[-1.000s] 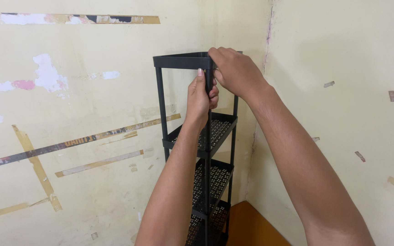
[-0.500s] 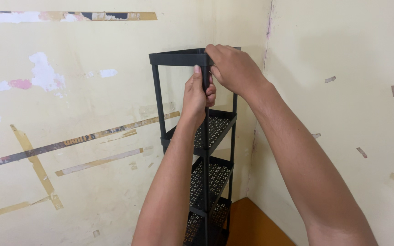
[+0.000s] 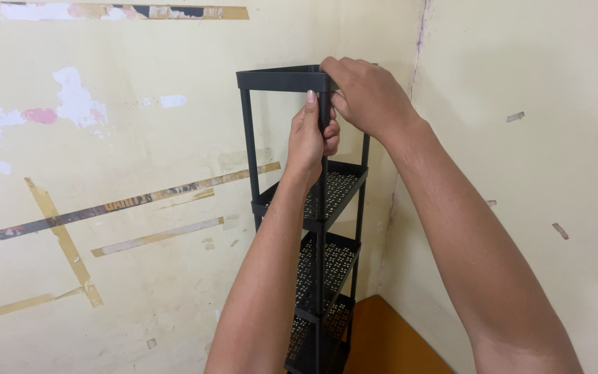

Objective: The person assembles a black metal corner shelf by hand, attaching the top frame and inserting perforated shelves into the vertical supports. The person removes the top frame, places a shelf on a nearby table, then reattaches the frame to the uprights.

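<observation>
Our left hand (image 3: 311, 137) wrapped around the near upright post (image 3: 322, 228), our right hand (image 3: 367, 95) clamped over the top tier's (image 3: 282, 77) near-right corner just above, black shelf rack (image 3: 330, 197) standing in the wall corner.

Your left hand (image 3: 311, 138) is gripping the front post (image 3: 322, 228) of the black shelf rack (image 3: 327, 201) just under its top shelf (image 3: 282, 77). Your right hand (image 3: 368, 97) is clasping that shelf's near corner, in a corner of yellow walls (image 3: 140, 173).

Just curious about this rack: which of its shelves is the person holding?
The top shelf: the right hand covers its near corner, the left hand grips the post beneath. Lower perforated shelves are untouched.
</observation>
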